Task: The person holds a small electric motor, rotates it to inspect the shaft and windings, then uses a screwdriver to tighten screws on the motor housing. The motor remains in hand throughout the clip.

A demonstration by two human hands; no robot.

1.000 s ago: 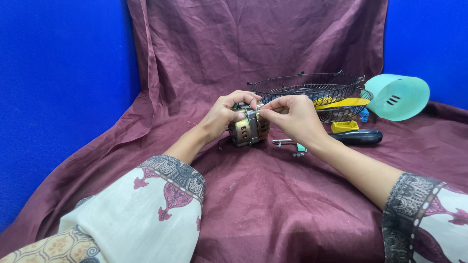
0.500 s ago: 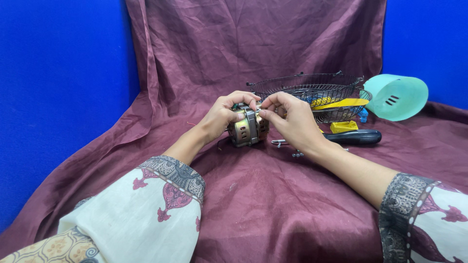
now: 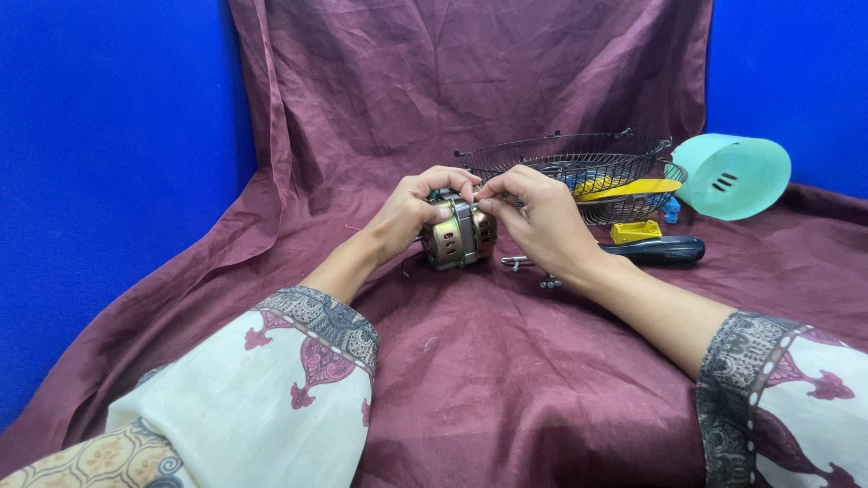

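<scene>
A small brass-coloured electric motor (image 3: 457, 238) with a grey metal band rests on the maroon cloth (image 3: 506, 380) at the middle. My left hand (image 3: 414, 210) grips its left side and top. My right hand (image 3: 535, 217) holds the right side, fingertips pinched at the top of the motor. Whether the fingers pinch a small part is hidden. Both forearms reach in from patterned cream sleeves.
A black screwdriver (image 3: 655, 250) and small screws (image 3: 548, 284) lie just right of my right hand. Behind stand a black wire fan guard (image 3: 561, 155) with a yellow piece (image 3: 628, 189), a small yellow block (image 3: 634, 231) and a mint-green plastic cover (image 3: 731, 176). Blue walls surround the cloth.
My right hand has closed in against the motor and now covers the small green-tipped tool that showed beside it. The motor stays in place.
</scene>
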